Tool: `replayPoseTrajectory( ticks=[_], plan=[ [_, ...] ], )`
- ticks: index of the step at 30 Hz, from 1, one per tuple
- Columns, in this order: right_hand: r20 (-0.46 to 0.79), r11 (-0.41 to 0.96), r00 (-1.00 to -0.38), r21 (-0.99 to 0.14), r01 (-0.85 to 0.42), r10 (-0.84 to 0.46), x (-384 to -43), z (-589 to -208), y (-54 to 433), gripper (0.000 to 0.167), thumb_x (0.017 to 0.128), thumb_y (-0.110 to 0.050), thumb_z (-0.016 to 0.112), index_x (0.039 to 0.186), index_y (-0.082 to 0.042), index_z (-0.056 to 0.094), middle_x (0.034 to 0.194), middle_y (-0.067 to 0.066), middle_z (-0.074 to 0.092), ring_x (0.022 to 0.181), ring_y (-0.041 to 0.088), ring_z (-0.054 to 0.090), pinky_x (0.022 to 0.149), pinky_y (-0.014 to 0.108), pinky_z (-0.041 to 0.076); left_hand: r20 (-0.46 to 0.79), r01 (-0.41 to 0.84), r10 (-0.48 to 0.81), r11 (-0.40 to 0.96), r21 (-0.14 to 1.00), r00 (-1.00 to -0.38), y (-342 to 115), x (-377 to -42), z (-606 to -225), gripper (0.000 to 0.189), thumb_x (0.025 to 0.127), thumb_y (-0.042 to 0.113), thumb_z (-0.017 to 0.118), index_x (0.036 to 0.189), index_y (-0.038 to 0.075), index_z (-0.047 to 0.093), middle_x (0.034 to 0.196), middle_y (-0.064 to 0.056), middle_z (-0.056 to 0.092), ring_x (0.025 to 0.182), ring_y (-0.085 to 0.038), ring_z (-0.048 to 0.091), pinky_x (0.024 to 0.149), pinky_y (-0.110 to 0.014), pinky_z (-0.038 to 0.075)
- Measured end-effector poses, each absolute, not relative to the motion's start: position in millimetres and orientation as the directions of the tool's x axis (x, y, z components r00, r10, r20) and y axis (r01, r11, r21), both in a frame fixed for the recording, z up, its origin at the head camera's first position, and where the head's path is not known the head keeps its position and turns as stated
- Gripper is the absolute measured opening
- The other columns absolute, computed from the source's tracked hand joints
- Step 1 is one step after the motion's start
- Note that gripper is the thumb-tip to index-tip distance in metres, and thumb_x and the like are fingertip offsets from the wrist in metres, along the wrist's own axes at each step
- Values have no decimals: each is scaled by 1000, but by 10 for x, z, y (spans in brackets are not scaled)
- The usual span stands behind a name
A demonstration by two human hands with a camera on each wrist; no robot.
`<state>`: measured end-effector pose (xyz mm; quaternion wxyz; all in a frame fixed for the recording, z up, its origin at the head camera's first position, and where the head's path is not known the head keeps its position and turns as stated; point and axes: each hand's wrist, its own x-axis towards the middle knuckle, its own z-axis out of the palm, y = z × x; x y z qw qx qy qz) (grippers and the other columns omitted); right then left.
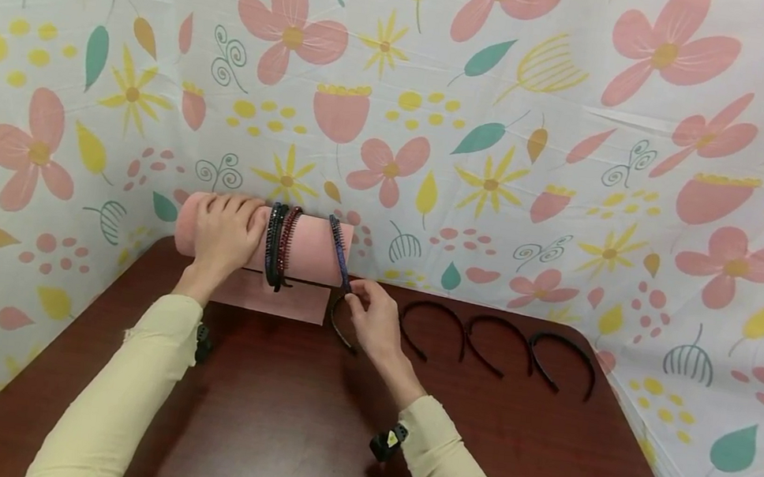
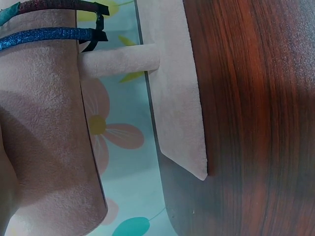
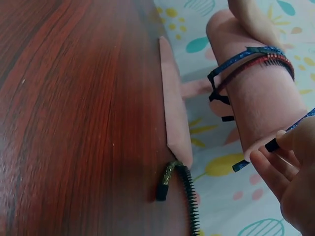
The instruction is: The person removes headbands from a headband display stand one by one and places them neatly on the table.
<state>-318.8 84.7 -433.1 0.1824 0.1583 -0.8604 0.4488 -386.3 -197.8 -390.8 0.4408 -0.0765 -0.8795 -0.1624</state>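
A pink padded headband stand (image 1: 312, 254), a horizontal roll on a flat base, stands at the back left of the table. My left hand (image 1: 228, 232) grips the roll's left end from above, fingers curved over it. Around the roll's middle sit a blue headband (image 2: 49, 35) and a dark red headband (image 3: 251, 66), close together. At the right end, my right hand (image 1: 375, 321) pinches one tip of another blue headband (image 1: 340, 245) between thumb and fingers. That headband slants over the roll's end, its teeth showing; its other tip pokes out below the roll in the right wrist view.
On the dark brown table (image 1: 274, 416), a gold-glitter headband with black teeth (image 3: 188, 191) lies beside the stand's base, partly behind my right hand in the head view. Farther right lie several dark headbands (image 1: 566, 341) in a row. A flowered cloth (image 1: 397, 113) hangs behind the table.
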Motion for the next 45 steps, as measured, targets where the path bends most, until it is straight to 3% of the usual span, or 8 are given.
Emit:
replayPoseTrajectory(
  ticks=[9,19,23,28,35,45],
  plan=[
    [455,529,-885,-729,-433,-97,-3181,-4337,1006,15,94,-9,67,109,-9,68,102,6,72,87,17,71,61,19,57,811,288,-7,933,216,-585,-1966,-3871,-3910,41,100,40,46,114,11,72,115,-12,70,112,-34,59,109,-55,31],
    [475,489,-875,-744,-456,-93,-3097,-4253,1178,20,94,-9,66,114,-5,68,103,11,72,90,25,72,64,22,58,806,289,-10,931,224,-592,-1970,-3856,-3901,40,100,38,46,114,12,72,116,-12,70,112,-35,59,108,-54,32],
    [479,509,-871,-726,-463,-110,-3045,-4262,1252,18,94,-9,67,111,-8,68,100,9,72,84,28,72,63,21,57,814,290,-10,932,219,-581,-1987,-3858,-3899,38,100,37,47,112,11,72,114,-12,70,111,-35,60,108,-54,32],
    [520,563,-845,-664,-492,-125,-2977,-4284,1369,14,93,-11,69,107,-11,69,93,3,71,71,20,69,60,24,54,815,289,-7,933,213,-579,-1993,-3852,-3895,38,100,37,47,112,12,72,114,-12,70,111,-34,60,108,-54,32],
    [580,621,-800,-574,-534,-152,-2862,-4297,1501,13,91,-12,71,104,-12,71,95,0,71,82,11,67,68,28,53,809,286,-10,933,219,-588,-1993,-3840,-3892,40,100,38,45,113,11,72,114,-12,70,111,-34,59,107,-54,32],
    [562,626,-805,-562,-540,-189,-2705,-4331,1622,14,89,-8,73,102,-12,71,90,-2,72,76,8,67,67,25,54,808,291,-8,931,221,-589,-1978,-3859,-3900,41,100,39,45,113,12,72,114,-12,70,112,-34,59,108,-54,31]
  ],
)
